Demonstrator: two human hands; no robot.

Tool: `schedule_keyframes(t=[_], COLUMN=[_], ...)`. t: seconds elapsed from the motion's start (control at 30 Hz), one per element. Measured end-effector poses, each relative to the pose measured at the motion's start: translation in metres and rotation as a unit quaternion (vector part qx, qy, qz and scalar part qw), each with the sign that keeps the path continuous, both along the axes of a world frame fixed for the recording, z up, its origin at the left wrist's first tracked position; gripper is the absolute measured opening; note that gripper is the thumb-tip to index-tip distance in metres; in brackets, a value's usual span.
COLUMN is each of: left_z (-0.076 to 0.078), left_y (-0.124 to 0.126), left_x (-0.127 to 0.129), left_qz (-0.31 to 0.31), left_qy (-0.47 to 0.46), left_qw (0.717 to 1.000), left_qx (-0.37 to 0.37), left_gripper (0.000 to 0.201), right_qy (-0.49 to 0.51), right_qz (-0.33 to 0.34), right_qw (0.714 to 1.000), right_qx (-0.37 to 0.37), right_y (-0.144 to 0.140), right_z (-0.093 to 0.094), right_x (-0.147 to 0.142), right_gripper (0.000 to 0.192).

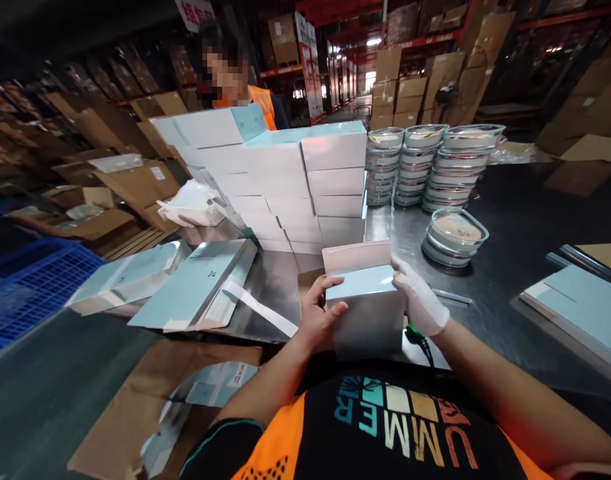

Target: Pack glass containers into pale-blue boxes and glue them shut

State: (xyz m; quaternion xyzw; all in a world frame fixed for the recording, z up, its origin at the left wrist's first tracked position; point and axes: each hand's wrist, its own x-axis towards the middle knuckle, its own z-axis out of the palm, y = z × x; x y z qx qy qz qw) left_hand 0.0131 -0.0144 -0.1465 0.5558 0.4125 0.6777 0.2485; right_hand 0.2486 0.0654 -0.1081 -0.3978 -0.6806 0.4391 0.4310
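Observation:
A light blue and white carton box (368, 320) is in front of my body at the near side of the metal table, with one end flap (358, 257) raised. My bare left hand (321, 312) grips its left side, thumb across the near face and fingers at the top edge. On the opposite side, my right hand (419, 299) in a white glove holds the box near its top right corner; some of its fingers are hidden. Beyond the box stands a stacked wall of similar white and blue boxes (280, 183).
Stacks of lidded round containers (410, 163) stand at the back right, with a shorter pile (455, 237) nearer. Flattened blue cartons (195, 283) lie left, others (580, 313) right. A blue crate (35, 287) is far left. A co-worker in an orange vest (262, 103) is behind the boxes.

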Motion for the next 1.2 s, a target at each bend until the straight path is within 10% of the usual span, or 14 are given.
schedule_keyframes(t=[0.17,0.33,0.73,0.9,1.0,1.1,1.2], left_z=[-0.009,-0.012,0.022,0.007,-0.015,-0.037,-0.049], left_y=[-0.001,0.003,-0.004,0.001,0.007,0.012,0.010], left_x=[-0.011,-0.010,-0.028,-0.025,-0.025,-0.019,0.005], left_qz=[-0.008,0.003,-0.115,-0.116,-0.063,-0.060,-0.178], left_qy=[0.066,-0.001,0.163,0.120,-0.016,-0.133,-0.194], left_qw=[0.998,0.997,0.979,0.985,0.998,0.983,0.938], left_qx=[0.022,0.075,0.048,0.050,0.013,-0.113,-0.224], left_gripper=[0.058,0.056,0.039,0.045,0.106,0.139,0.126], right_qy=[0.066,0.001,-0.013,-0.058,-0.076,-0.030,0.020], right_qz=[0.065,0.125,0.204,0.102,-0.024,-0.136,-0.197], right_qw=[0.995,0.980,0.953,0.984,0.996,0.990,0.980], right_qx=[-0.021,0.152,0.224,0.133,0.035,-0.009,-0.033], right_y=[-0.010,-0.005,-0.015,-0.021,-0.017,-0.007,-0.004], right_z=[0.002,-0.017,-0.009,-0.030,-0.039,-0.024,0.007], right_x=[-0.021,0.003,0.007,0.005,0.004,0.009,0.013], right_gripper=[0.046,0.057,0.020,0.061,0.101,0.083,0.064])
